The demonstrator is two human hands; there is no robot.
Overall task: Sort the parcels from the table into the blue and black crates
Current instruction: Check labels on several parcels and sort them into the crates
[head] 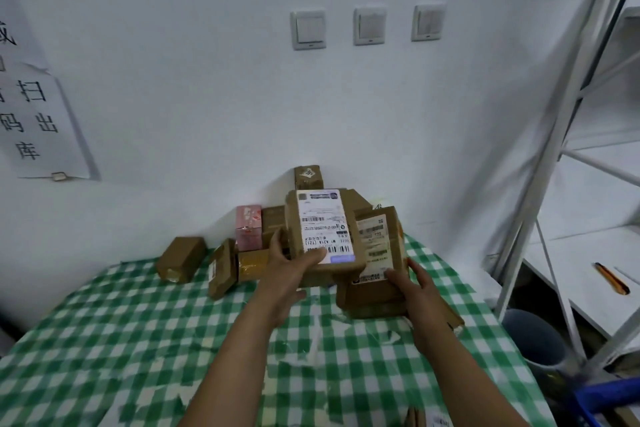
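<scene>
Two parcels are in hand at once. The left hand holds a brown cardboard parcel with a white shipping label raised above the green-checked desk, its grip pinching it with the thumb on the label and fingers round the left edge. The right hand has its grip closed on a second labelled brown parcel, which sits atop a short stack at the pile's right. To do this well, I would read each label before turning, keep both boxes level, and lift the right one straight up so the stack beneath does not slide. One blue crate shows at lower right; the black one is out of view. Roughly eleven parcels can be counted, one of them a pink box.
</scene>
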